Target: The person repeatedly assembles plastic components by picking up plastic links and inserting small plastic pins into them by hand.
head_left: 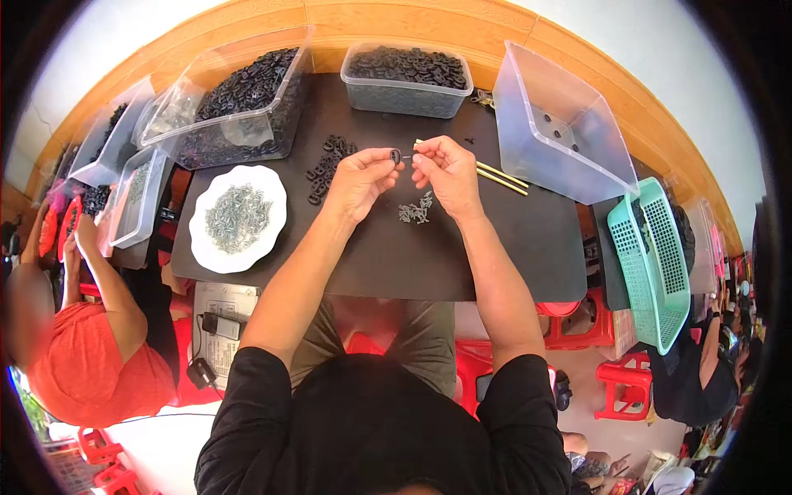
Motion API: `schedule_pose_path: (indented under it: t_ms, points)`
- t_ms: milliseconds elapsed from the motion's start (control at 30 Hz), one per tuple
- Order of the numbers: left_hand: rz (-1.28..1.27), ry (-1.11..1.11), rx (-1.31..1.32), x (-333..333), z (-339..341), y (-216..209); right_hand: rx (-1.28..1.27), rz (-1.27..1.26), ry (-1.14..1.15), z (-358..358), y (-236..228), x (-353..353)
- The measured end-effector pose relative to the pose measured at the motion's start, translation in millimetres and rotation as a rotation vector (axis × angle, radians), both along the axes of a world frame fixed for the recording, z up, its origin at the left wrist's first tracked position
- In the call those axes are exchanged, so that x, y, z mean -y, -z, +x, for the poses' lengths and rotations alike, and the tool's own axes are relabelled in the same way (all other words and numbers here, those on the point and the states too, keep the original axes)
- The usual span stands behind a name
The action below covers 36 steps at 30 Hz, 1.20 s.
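Note:
My left hand (361, 175) pinches a small black ring (395, 156) between thumb and fingers above the black table (528, 247). My right hand (445, 169) holds a small metal screw (408, 157) with its tip at the ring's hole, and a thin yellow stick (505, 178) runs out from under that hand. A loose pile of black rings (327, 165) lies left of my left hand. A small heap of metal screws (416, 211) lies just below my hands.
A white plate (216, 256) holds many screws at the left. Clear tubs (235, 99) (404, 78) full of black rings stand at the back; a tilted clear tub (553, 132) and a green basket (652, 256) are at right. A person in red sits at the left, another at the right.

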<state>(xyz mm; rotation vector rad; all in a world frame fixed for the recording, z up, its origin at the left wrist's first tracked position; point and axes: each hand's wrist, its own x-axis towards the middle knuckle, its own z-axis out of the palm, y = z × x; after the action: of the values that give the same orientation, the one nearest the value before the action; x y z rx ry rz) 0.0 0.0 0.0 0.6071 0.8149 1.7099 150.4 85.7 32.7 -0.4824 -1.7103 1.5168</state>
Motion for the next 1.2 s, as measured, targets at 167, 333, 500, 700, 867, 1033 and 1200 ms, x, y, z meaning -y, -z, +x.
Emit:
schedule_pose_path:
  t_ms: [167,333,500,700,867,1033,1200]
  points:
    - [0.0,-0.008,-0.001,2,-1,-2,-0.018,-0.011,0.008,-5,2,3]
    - [0.003,-0.034,-0.051,4,3,-6,0.019,0.014,0.03,-5,3,4]
    - [0.009,-0.082,-0.128,5,8,-9,0.027,0.045,0.031,-6,5,3]
    - [0.004,-0.127,-0.193,3,11,-10,0.019,0.047,0.032,-6,6,2]
    - [0.013,-0.155,-0.199,2,11,-9,-0.008,0.041,0.044,-8,5,6]
    - [0.009,-0.17,-0.203,2,12,-10,-0.01,0.029,0.036,-8,4,7]
    - [0.038,-0.187,-0.224,2,14,-11,-0.013,0.012,0.024,-10,7,9]
